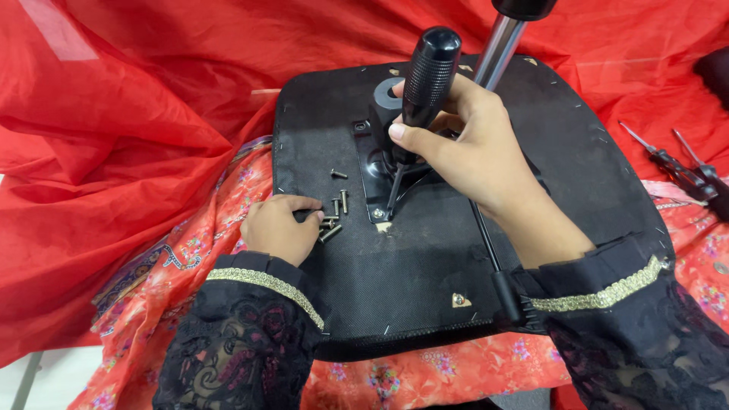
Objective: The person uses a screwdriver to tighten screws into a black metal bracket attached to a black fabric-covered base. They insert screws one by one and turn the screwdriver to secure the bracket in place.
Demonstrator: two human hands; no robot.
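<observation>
A black upturned chair seat (425, 258) lies across red patterned cloth. My right hand (463, 148) grips a black-handled screwdriver (425, 83), its tip set on a bolt (377, 213) at the corner of the black metal mounting plate (373, 171). My left hand (279, 228) rests on the seat's left edge, fingers curled over several loose bolts (334, 216). A chrome gas cylinder (499, 49) rises from the plate behind my right hand.
Two more screwdrivers (676, 163) lie on the red fabric at the right. A thin black lever rod (486, 243) runs along the seat beneath my right wrist. Red cloth (114, 137) bunches all around the seat.
</observation>
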